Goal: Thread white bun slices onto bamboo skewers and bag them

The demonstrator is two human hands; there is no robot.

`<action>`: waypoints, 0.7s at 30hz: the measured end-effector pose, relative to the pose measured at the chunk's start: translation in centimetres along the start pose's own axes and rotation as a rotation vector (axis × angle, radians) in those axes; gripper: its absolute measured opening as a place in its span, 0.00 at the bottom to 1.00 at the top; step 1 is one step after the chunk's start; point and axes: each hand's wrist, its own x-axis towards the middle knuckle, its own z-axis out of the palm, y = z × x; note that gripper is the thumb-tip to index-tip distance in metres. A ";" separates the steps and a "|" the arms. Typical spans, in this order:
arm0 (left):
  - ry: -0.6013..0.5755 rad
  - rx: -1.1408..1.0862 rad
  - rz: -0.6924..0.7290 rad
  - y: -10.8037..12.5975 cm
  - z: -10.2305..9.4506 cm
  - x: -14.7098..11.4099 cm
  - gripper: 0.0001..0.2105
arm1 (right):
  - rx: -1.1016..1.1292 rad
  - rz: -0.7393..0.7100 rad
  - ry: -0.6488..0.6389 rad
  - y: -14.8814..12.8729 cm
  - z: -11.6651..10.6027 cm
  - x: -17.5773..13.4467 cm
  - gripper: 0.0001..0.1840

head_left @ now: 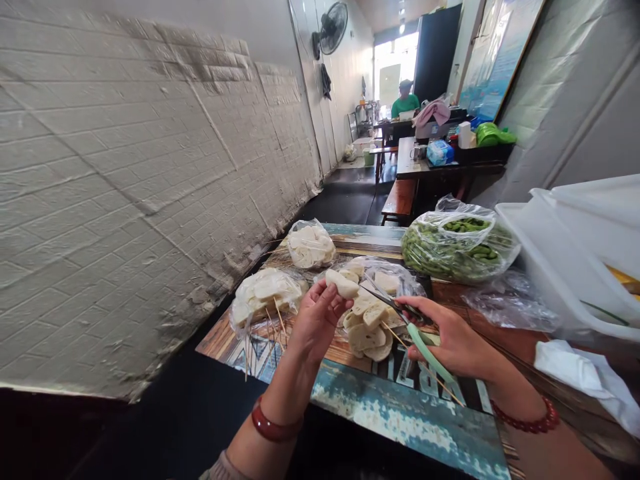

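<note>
The place looked like a small eatery, with food preparation laid out among the dining furniture. At two o'clock a long table [406, 160] stood with a wooden bench [400, 199] close by; green dishes [493, 135] and a blue-and-white packet [440, 153] sat nearby. At one o'clock a person in green [405, 105] was at a farther table, before a bright opening [393, 57]. A fan [333, 29] hung on the wall at twelve o'clock. The amounts suggested catering: a big bag of green pods [445, 253] and white plastic tubs [555, 250] at three o'clock, and bagged white slices [270, 287] between seven and eight.
</note>
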 end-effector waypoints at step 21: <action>-0.036 0.097 0.123 -0.2 0.2 -0.7 0.18 | -0.058 -0.040 -0.051 0.4 0.1 -0.2 0.41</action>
